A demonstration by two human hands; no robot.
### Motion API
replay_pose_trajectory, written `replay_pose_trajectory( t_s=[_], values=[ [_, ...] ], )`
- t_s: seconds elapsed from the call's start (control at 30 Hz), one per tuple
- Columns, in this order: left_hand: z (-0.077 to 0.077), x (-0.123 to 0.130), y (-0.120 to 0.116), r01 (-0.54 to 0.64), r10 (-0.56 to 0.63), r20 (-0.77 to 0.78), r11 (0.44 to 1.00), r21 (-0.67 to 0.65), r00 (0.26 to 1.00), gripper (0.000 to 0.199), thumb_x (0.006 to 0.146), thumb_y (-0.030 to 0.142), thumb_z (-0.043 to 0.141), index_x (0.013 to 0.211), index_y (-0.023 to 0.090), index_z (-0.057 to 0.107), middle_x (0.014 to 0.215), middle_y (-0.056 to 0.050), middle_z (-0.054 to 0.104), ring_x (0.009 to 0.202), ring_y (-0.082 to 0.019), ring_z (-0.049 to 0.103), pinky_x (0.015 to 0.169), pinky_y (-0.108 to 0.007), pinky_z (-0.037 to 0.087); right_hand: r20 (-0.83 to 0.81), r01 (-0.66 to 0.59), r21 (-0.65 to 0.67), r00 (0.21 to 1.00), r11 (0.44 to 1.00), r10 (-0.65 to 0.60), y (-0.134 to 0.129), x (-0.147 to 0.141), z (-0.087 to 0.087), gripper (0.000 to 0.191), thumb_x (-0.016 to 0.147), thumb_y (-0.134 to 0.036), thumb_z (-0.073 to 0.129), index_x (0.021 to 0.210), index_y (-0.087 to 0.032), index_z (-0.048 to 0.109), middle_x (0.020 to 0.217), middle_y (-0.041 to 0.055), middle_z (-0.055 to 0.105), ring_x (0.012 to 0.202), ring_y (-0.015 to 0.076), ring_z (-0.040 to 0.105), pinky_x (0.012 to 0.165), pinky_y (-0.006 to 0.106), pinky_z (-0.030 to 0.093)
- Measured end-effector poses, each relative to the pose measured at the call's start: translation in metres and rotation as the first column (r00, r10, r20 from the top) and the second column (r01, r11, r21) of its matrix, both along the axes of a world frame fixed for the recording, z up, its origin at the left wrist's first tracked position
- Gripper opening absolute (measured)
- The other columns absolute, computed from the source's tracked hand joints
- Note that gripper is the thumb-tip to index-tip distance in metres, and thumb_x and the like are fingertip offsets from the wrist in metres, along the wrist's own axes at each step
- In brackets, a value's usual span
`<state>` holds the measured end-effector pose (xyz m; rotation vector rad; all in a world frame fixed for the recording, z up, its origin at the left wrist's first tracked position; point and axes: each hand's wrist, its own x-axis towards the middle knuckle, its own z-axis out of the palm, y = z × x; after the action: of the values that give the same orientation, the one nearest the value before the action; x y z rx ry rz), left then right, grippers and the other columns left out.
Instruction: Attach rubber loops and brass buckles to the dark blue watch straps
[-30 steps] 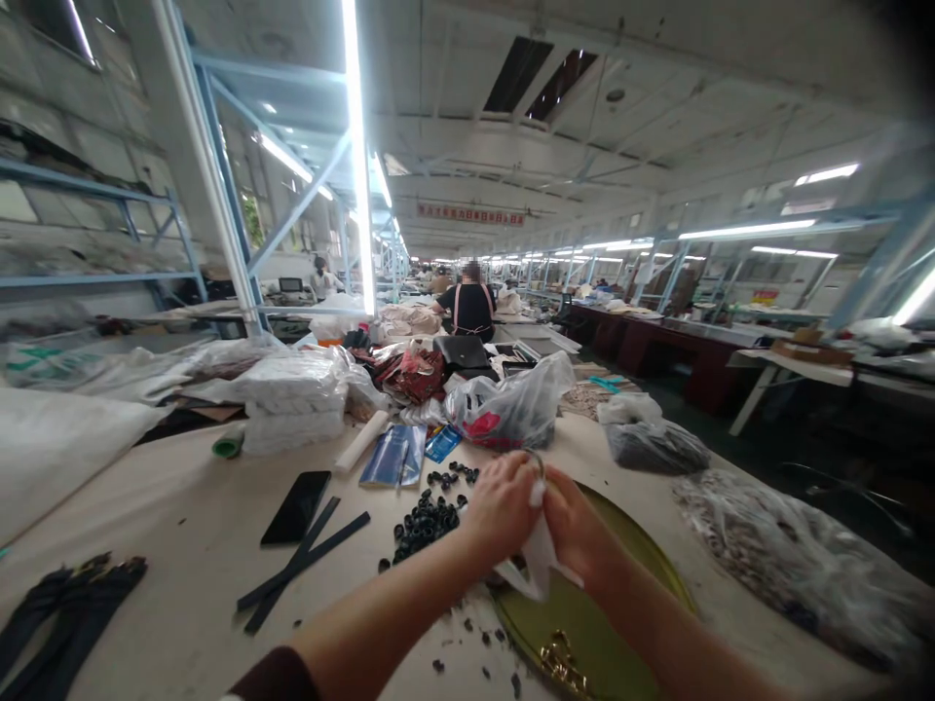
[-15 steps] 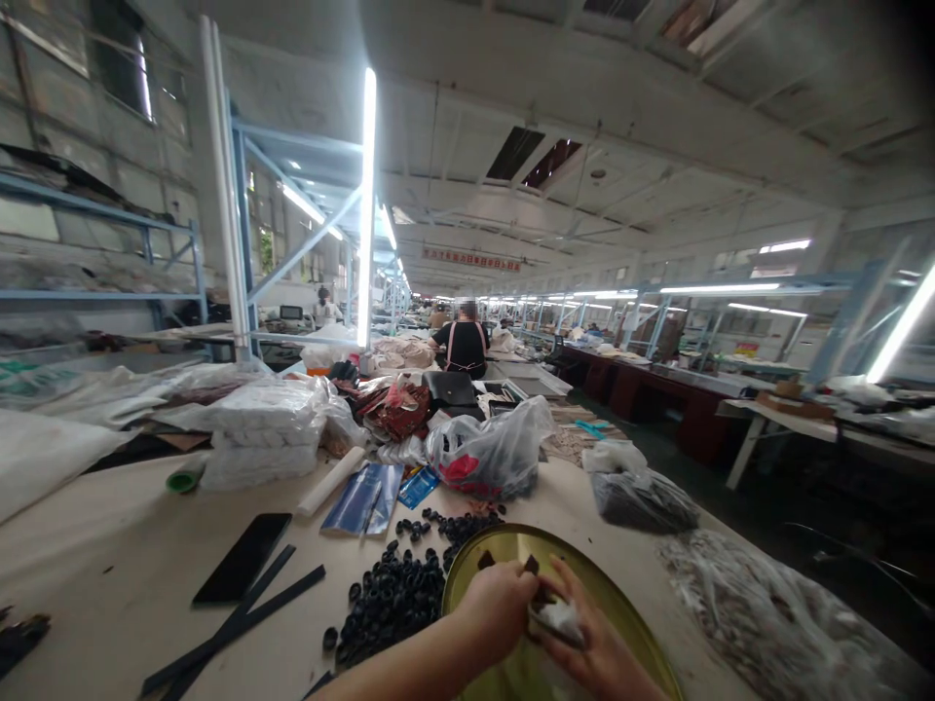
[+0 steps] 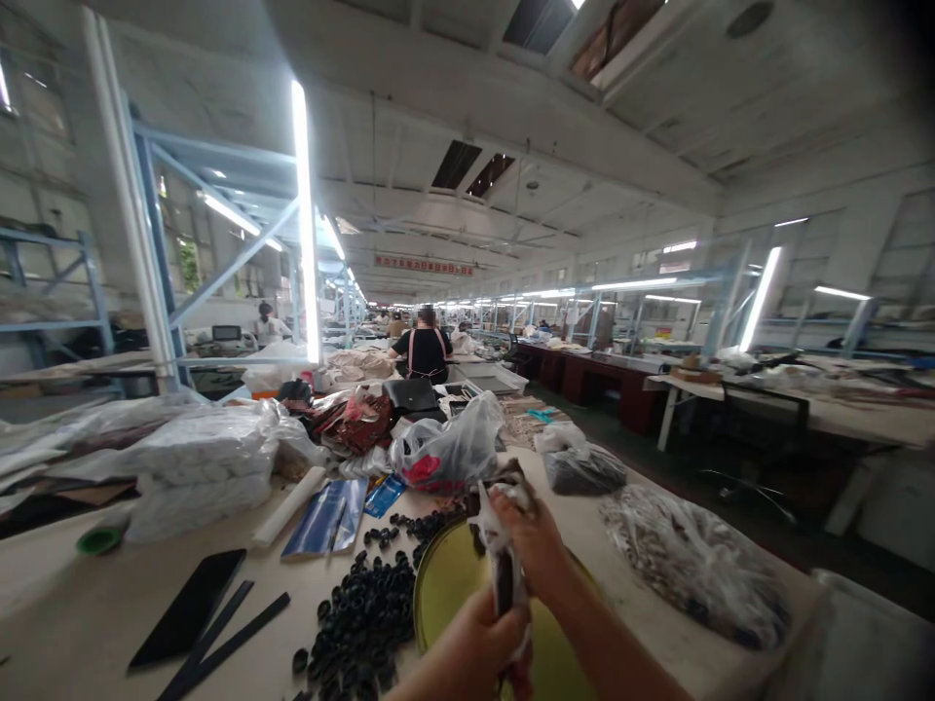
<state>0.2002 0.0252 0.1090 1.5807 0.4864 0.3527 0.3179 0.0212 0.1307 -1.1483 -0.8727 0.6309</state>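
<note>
Both hands are above a round yellow-gold tray (image 3: 442,584) on the worktable. My left hand (image 3: 482,628) is closed round the lower part of a long dark brown piece with white cloth-like material (image 3: 504,570) on it. Farther forward, my right hand (image 3: 537,545) grips the bunched upper end of the same piece. Its exact kind I cannot make out, as fingers cover much of it. A heap of small black rings (image 3: 365,608) lies left of the tray, touching its edge or very close.
On the left lie a black flat slab (image 3: 188,606) and black strips (image 3: 238,638). Behind are a white roll (image 3: 289,506), a blue packet (image 3: 326,518) and a clear plastic bag (image 3: 449,448). A bag of pale pieces (image 3: 693,555) lies right. A seated person (image 3: 424,349) is farther back.
The view has swung to the right. My hands, close together before, are now apart along the piece, the right one farther forward, and more of the dark and white piece shows.
</note>
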Motion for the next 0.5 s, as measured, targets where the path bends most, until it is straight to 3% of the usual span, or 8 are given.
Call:
replay_pose_trajectory(
  t_s=[0.07, 0.1, 0.13, 0.2, 0.27, 0.3, 0.4, 0.5],
  values=[
    [-0.007, -0.008, -0.007, -0.068, 0.092, -0.090, 0.967, 0.245, 0.992, 0.029, 0.078, 0.044, 0.040, 0.080, 0.017, 0.048, 0.053, 0.005, 0.037, 0.046, -0.009, 0.035, 0.048, -0.022, 0.031, 0.406, 0.048, -0.041, 0.913, 0.998, -0.028, -0.005, 0.001, -0.014, 0.019, 0.065, -0.028, 0.056, 0.079, -0.015, 0.056, 0.074, 0.0031, 0.059, 0.069, 0.0147, 0.051, 0.064, 0.026, 0.040],
    [-0.008, -0.015, -0.007, -0.110, 0.160, -0.094, 0.911, 0.398, 0.983, 0.027, 0.079, 0.042, 0.039, 0.072, 0.017, 0.046, 0.055, 0.003, 0.038, 0.050, -0.009, 0.035, 0.050, -0.022, 0.031, 0.530, -0.025, -0.119, 0.844, 0.993, 0.085, -0.011, -0.001, -0.019, 0.015, 0.064, -0.024, 0.055, 0.075, -0.015, 0.057, 0.073, 0.0028, 0.059, 0.068, 0.0143, 0.050, 0.063, 0.026, 0.038],
    [-0.007, -0.023, -0.004, -0.163, 0.234, -0.072, 0.838, 0.521, 0.970, 0.027, 0.079, 0.040, 0.039, 0.065, 0.017, 0.043, 0.058, 0.002, 0.040, 0.055, -0.010, 0.036, 0.054, -0.022, 0.031, 0.566, -0.152, -0.215, 0.785, 0.965, 0.250, -0.018, -0.005, -0.023, 0.011, 0.065, -0.024, 0.053, 0.070, -0.014, 0.057, 0.068, 0.0014, 0.057, 0.064, 0.0129, 0.048, 0.060, 0.024, 0.036],
    [-0.004, -0.037, 0.003, -0.270, 0.339, 0.007, 0.733, 0.624, 0.941, 0.028, 0.081, 0.037, 0.037, 0.062, 0.017, 0.042, 0.063, 0.000, 0.046, 0.062, -0.012, 0.040, 0.059, -0.023, 0.032, 0.442, -0.445, -0.300, 0.719, 0.844, 0.536, -0.035, -0.020, -0.023, 0.016, 0.069, -0.027, 0.050, 0.062, -0.014, 0.054, 0.058, -0.0019, 0.049, 0.056, 0.0088, 0.039, 0.053, 0.022, 0.031],
    [-0.002, -0.046, 0.009, -0.374, 0.396, 0.096, 0.720, 0.585, 0.913, 0.028, 0.082, 0.039, 0.036, 0.068, 0.018, 0.047, 0.068, -0.001, 0.049, 0.066, -0.013, 0.045, 0.063, -0.023, 0.036, 0.239, -0.595, -0.200, 0.740, 0.778, 0.628, -0.047, -0.039, -0.018, 0.020, 0.072, -0.032, 0.050, 0.065, -0.014, 0.054, 0.057, -0.0036, 0.045, 0.054, 0.0066, 0.034, 0.051, 0.020, 0.030],
    [-0.003, -0.048, 0.011, -0.424, 0.415, 0.147, 0.728, 0.539, 0.898, 0.029, 0.081, 0.041, 0.038, 0.070, 0.017, 0.049, 0.073, -0.002, 0.050, 0.070, -0.014, 0.047, 0.065, -0.023, 0.038, 0.132, -0.608, -0.149, 0.769, 0.780, 0.625, -0.049, -0.049, -0.016, 0.021, 0.072, -0.035, 0.051, 0.069, -0.015, 0.055, 0.057, -0.0041, 0.044, 0.052, 0.0062, 0.033, 0.050, 0.020, 0.031],
    [-0.016, -0.046, 0.013, -0.545, 0.481, 0.261, 0.776, 0.316, 0.837, 0.034, 0.075, 0.050, 0.046, 0.076, 0.016, 0.051, 0.083, -0.005, 0.051, 0.075, -0.016, 0.050, 0.064, -0.024, 0.042, -0.128, -0.559, -0.121, 0.828, 0.820, 0.545, -0.045, -0.070, -0.022, 0.034, 0.065, -0.045, 0.058, 0.083, -0.016, 0.057, 0.056, -0.0038, 0.048, 0.047, 0.0071, 0.037, 0.047, 0.021, 0.033],
    [-0.043, -0.040, 0.012, -0.577, 0.568, 0.239, 0.816, -0.041, 0.787, 0.045, 0.069, 0.059, 0.049, 0.086, 0.017, 0.049, 0.074, -0.002, 0.051, 0.066, -0.015, 0.051, 0.061, -0.026, 0.044, -0.085, -0.455, -0.145, 0.890, 0.878, 0.448, -0.036, -0.080, -0.045, 0.040, 0.062, -0.045, 0.060, 0.088, -0.015, 0.058, 0.067, 0.0021, 0.057, 0.062, 0.0134, 0.051, 0.059, 0.025, 0.042]
  ],
)
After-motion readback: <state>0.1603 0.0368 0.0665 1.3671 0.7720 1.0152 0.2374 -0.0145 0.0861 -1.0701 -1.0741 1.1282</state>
